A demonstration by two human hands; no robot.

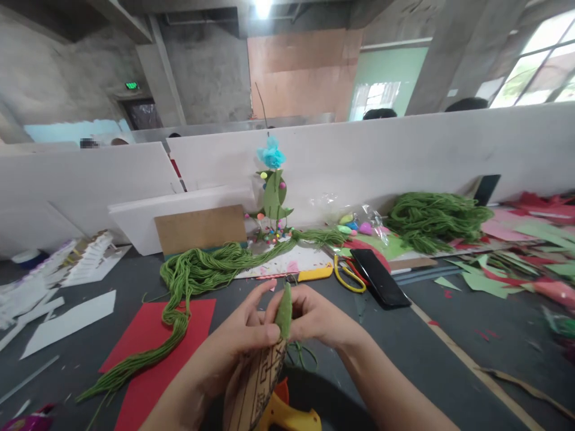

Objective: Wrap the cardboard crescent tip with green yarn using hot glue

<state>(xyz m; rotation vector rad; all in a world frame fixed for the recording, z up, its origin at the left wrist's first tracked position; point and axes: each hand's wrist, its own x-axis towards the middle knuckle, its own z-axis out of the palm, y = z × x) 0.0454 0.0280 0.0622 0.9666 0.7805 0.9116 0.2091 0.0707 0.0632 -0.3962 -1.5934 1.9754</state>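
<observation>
Cone (256, 383) is being gripped by the closed fingers of the left hand (240, 338) at the desk's (449, 359) near edge | green tip (284, 311) is being pinched by right hand (317, 317) fingers | long axis is being held upright between both hands, equally near | yarn (197, 275) is lying further left.

Green lit sign (132, 85) above the doorway (142, 114), lettering too small to read; black lines on the cardboard cone (256, 389) spell nothing legible.

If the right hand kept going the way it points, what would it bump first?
Probably the green tip of the cardboard cone, which the right hand now pinches; just beyond it is the left hand.
</observation>
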